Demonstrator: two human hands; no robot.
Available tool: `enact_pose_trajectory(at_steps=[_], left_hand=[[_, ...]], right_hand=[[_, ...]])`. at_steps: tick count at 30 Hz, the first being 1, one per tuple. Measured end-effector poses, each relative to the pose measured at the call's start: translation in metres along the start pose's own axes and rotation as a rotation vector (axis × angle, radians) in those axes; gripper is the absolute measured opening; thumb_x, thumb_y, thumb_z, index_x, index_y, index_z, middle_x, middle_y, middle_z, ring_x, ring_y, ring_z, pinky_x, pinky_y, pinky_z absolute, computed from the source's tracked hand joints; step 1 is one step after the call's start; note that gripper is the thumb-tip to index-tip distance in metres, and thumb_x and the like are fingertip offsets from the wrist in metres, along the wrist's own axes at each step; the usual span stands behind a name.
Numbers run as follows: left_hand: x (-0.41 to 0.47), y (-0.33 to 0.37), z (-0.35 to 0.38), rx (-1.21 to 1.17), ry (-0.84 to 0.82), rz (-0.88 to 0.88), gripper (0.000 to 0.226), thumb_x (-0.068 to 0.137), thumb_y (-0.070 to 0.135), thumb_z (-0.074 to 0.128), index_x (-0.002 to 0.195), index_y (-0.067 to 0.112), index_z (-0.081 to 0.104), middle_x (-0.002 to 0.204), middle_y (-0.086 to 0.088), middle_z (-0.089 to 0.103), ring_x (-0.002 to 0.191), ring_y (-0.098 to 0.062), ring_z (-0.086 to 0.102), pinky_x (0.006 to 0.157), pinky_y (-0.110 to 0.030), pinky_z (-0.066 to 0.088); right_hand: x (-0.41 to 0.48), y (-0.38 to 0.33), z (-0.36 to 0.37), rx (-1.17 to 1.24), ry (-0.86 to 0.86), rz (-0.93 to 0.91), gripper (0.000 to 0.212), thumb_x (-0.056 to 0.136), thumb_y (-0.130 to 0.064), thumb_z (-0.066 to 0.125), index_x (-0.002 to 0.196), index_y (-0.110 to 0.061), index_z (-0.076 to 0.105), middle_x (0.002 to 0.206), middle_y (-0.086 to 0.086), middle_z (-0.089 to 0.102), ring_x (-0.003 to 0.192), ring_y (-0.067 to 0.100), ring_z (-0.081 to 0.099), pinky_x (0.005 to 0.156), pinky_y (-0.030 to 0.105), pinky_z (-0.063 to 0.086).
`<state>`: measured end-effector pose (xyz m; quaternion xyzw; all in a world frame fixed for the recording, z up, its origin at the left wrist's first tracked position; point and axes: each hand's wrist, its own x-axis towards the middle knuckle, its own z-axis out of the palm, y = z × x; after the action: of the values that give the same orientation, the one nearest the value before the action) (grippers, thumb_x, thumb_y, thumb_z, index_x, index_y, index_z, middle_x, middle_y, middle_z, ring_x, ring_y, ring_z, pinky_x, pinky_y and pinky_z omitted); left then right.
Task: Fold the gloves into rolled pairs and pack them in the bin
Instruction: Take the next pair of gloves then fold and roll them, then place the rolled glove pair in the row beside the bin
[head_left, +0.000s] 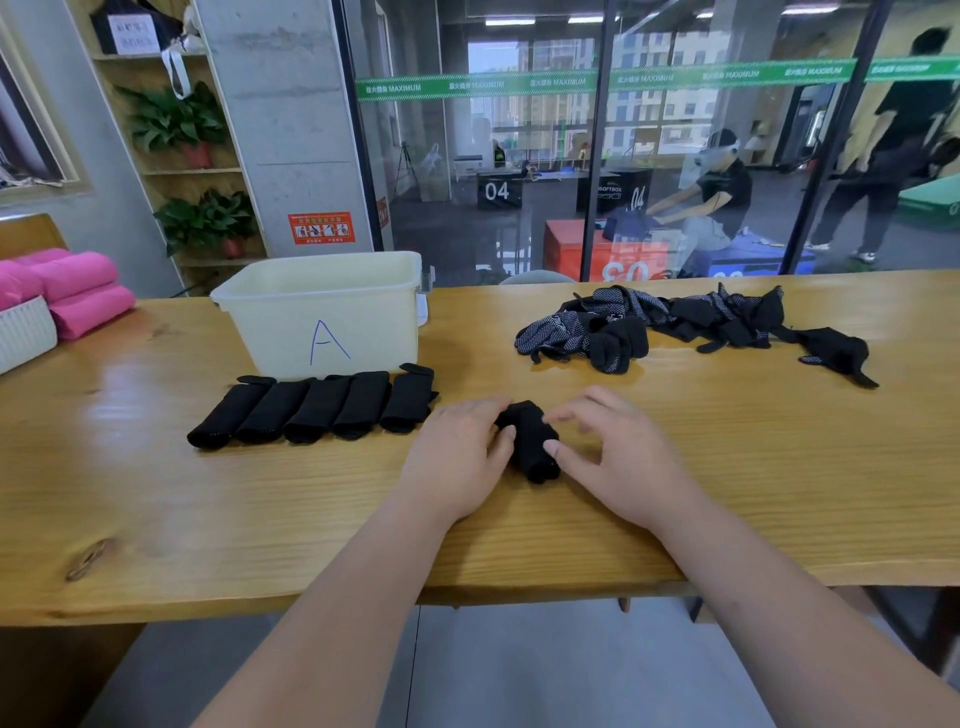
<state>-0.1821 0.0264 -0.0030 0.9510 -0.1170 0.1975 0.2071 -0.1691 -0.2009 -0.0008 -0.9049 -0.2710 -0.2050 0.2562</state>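
**A black glove roll between two hands**

Far off to the left of the left hand lie fat pink rolls that look soft and fluffy. They sit next to a white basket with ribbed sides.

Closer, up and to the left of the left hand, stands the bin. It is a box of pale, smooth plastic with a thick rim and a blue letter A drawn on its front. You cannot see inside it.

Just in front of the bin, five finished rolls lie side by side in a row. They are black knit cloth, each like a short fat tube. The last one is just beside the left hand.

The left hand lies on the table, which is shiny yellow wood with long grain lines. Its fingers curl against the left side of the glove roll.

This roll is black, soft and lumpy, and it lies on the wood between the two hands, tilted a bit.

The right hand is on the other side. Its thumb tip touches the roll, and its fingers are spread loose above it and look blurry.

Up and to the right of the right hand is a messy pile of loose gloves. They are floppy, black on one side and speckled with tiny pale dots on the other.
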Motion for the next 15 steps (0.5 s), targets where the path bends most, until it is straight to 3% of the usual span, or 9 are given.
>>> enact_pose_trajectory(at_steps=[2,4,7,10,15], left_hand=[[0.0,0.0,-0.001,-0.025,0.001,-0.006,0.047,0.109,0.036,0.051,0.154,0.025,0.051,0.147,0.004,0.062,0.135,-0.017,0.055,0.116,-0.04,0.042],[-0.001,0.001,-0.002,-0.032,0.012,-0.019,0.047,0.109,0.033,0.05,0.155,0.024,0.05,0.148,0.003,0.062,0.136,-0.017,0.053,0.116,-0.038,0.04],[-0.001,0.002,-0.003,-0.024,0.014,-0.048,0.044,0.11,0.033,0.049,0.153,0.025,0.051,0.145,0.002,0.063,0.135,-0.018,0.053,0.116,-0.038,0.04],[-0.002,0.002,-0.003,-0.011,0.025,-0.053,0.041,0.109,0.032,0.05,0.149,0.026,0.055,0.139,0.002,0.065,0.13,-0.018,0.056,0.113,-0.038,0.042],[0.0,0.0,0.002,0.09,0.054,-0.021,0.035,0.108,0.029,0.049,0.14,0.023,0.063,0.133,0.003,0.068,0.125,-0.018,0.057,0.112,-0.038,0.042]], right_hand=[[0.002,0.0,0.001,-0.074,-0.122,-0.018,0.055,0.104,-0.053,0.053,0.156,-0.043,0.041,0.163,-0.025,0.03,0.149,0.006,0.033,0.116,0.032,0.038],[0.006,-0.001,0.006,-0.15,-0.294,-0.065,0.063,0.108,-0.057,0.036,0.166,-0.042,0.018,0.174,-0.023,0.004,0.16,0.008,0.008,0.126,0.039,0.025],[0.01,0.003,0.012,-0.176,-0.443,-0.056,0.063,0.107,-0.064,0.018,0.166,-0.046,0.009,0.174,-0.023,0.005,0.161,0.01,0.004,0.128,0.049,0.023],[0.01,0.005,0.011,-0.151,-0.394,-0.055,0.065,0.104,-0.07,0.015,0.165,-0.048,0.015,0.173,-0.023,0.013,0.16,0.01,0.01,0.128,0.048,0.023],[0.009,0.004,0.011,-0.118,-0.405,-0.02,0.062,0.106,-0.069,0.015,0.165,-0.05,0.007,0.174,-0.023,0.002,0.161,0.007,0.001,0.13,0.041,0.014]])
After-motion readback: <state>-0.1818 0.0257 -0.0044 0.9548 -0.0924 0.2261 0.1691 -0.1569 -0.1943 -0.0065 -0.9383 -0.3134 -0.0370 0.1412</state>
